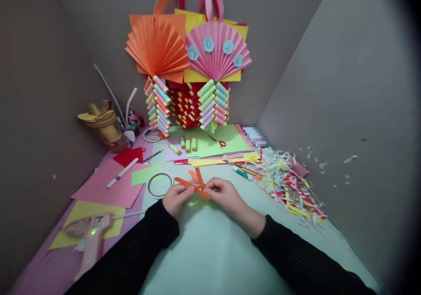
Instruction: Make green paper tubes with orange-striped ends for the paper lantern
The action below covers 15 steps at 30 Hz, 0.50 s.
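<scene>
Orange strips: ctr of frame, crossing.
L hand: pinching strips, thumb to index.
R hand: pinching lower-R strip end.
Tape roll: ctr-L, near L hand.
Glue gun: lower L of frame.
Scissors: mid-frame, on grn paper.
Scraps: heaped, R side.

left sleeve: black, long | right sleeve: black, faintly textured | left hand, right hand: bare

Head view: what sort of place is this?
Probably a paper-craft work table against grey walls: a glue gun sits at the left, a heap of paper shreds at the right, and an orange pleated paper fan hangs at the back.
</scene>
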Each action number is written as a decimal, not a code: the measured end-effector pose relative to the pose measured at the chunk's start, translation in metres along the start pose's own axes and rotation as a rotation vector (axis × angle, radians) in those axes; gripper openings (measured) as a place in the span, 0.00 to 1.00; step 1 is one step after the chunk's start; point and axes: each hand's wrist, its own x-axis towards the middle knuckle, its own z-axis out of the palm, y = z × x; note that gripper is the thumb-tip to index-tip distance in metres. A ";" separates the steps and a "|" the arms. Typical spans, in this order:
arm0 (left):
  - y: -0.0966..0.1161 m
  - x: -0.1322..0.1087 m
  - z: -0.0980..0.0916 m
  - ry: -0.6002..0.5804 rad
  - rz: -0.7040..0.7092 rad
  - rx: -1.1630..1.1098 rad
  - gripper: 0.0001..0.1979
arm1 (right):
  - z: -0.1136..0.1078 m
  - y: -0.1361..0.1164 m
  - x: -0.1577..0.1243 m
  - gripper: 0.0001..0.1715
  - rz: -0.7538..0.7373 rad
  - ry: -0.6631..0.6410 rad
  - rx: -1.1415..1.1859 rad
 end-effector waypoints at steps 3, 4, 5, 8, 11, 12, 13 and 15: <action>0.004 -0.002 0.004 0.107 0.012 -0.088 0.13 | -0.003 0.003 -0.001 0.12 0.031 0.023 0.152; 0.005 -0.002 0.005 0.125 0.011 -0.113 0.12 | -0.003 0.003 -0.002 0.13 0.040 0.019 0.227; 0.006 -0.003 0.006 0.130 0.010 -0.123 0.12 | -0.004 0.003 -0.002 0.15 0.047 0.013 0.301; 0.005 -0.004 0.008 0.103 -0.004 -0.071 0.14 | -0.003 0.001 -0.003 0.17 0.074 -0.011 0.487; 0.003 -0.006 0.007 0.074 -0.001 -0.013 0.15 | -0.001 0.000 -0.003 0.17 0.099 -0.041 0.621; 0.002 -0.006 0.006 0.068 0.007 -0.003 0.15 | -0.001 0.000 -0.003 0.17 0.103 -0.046 0.641; 0.002 -0.006 0.005 0.066 0.015 0.004 0.16 | -0.001 0.000 -0.003 0.17 0.104 -0.044 0.638; 0.000 -0.006 0.003 0.073 0.029 0.025 0.16 | -0.001 0.002 -0.003 0.16 0.079 -0.017 0.541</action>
